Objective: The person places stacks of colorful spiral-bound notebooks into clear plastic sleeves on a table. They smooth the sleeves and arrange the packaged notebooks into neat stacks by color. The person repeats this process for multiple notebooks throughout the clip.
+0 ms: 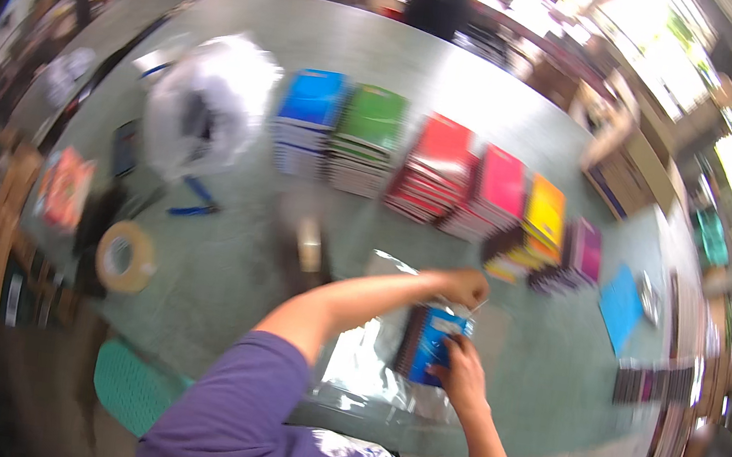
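Head camera, single view, looking steeply down.
Fisheye lens above the table (530,102); forearms enter from the lower edge, both hands close below centre, book stacks (412,156) farther off; straight edges bend at the rim.

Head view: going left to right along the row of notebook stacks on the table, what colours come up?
Blue stack → green stack → red stack → pink stack → yellow stack → purple stack.

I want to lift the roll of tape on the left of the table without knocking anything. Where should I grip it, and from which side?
Take the roll of tape by its outer ring, probably from above. It lies flat with its hole facing up, so fingers can pinch across the ring, one in the hole. Dark things crowd its left; the table to its right is barer.
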Demonstrator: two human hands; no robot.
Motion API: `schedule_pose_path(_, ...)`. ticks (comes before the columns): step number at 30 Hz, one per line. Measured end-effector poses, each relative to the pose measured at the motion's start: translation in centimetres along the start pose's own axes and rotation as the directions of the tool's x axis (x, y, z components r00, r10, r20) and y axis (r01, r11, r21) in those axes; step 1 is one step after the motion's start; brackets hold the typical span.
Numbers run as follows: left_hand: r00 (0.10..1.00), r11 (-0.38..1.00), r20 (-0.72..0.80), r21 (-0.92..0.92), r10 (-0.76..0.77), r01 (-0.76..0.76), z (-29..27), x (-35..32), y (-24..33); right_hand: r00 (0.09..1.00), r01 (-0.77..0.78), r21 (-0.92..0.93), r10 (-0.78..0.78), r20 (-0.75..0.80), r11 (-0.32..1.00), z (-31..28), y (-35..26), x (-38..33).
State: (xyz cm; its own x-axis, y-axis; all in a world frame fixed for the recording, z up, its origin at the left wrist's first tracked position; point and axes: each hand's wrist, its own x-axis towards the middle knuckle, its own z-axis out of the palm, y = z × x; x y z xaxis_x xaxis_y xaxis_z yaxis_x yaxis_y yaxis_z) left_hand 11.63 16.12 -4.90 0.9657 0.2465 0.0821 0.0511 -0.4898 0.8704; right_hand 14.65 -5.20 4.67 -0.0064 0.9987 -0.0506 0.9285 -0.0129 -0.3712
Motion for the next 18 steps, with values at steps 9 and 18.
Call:
schedule_pose_path(9,0.952,0.981,0.242,0.099,-0.188,0.168,0.7,1.0,2.8,0.999,-0.011,0.051,0.013,-0.037,0.999,0.1,1.2,-2.1)
schedule_pose_path(18,0.823,0.766,0.278,0.586,-0.496,0.264,-4.8,-6.5,2.3,0.991,0.115,-0.017,-0.116,-0.06,0.993,0.0,2.5,-1.5)
